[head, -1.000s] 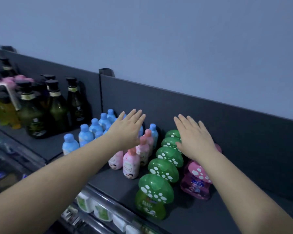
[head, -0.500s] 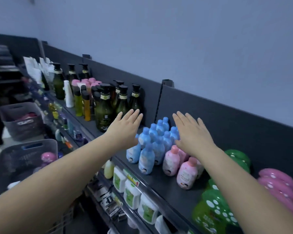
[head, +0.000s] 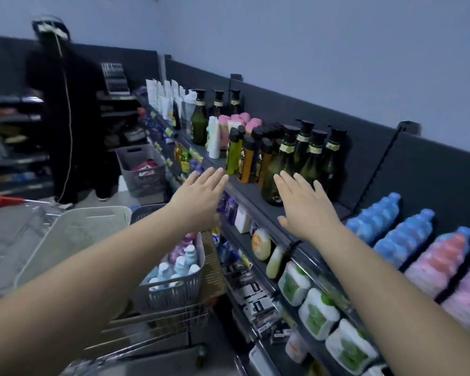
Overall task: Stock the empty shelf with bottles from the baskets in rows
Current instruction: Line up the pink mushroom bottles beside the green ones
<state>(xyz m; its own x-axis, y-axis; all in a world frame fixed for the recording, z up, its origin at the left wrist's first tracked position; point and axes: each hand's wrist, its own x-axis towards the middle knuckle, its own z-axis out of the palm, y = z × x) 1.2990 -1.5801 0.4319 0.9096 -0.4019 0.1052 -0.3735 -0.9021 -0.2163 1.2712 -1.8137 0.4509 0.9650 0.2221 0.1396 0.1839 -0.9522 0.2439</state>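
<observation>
At the shelf (head: 248, 191), left hand (head: 198, 202) and right hand (head: 304, 210), both flat, now face dark bottles (head: 282, 158).

Includes 1 person in black (head: 71, 118) standing far left, a red-handled wire trolley (head: 158, 320) nearer, and green-and-white packs (head: 319, 313) low right.

The dark top shelf (head: 246, 188) is carrying white tubes (head: 163, 100) far off, then dark green pump bottles (head: 282, 164), black-capped yellow and orange bottles (head: 242, 156), and blurred rows of blue bottles (head: 375, 221) and pink bottles (head: 440, 261) standing nearest

Two hands (head: 198, 202), two grey baskets (head: 171, 289).
</observation>
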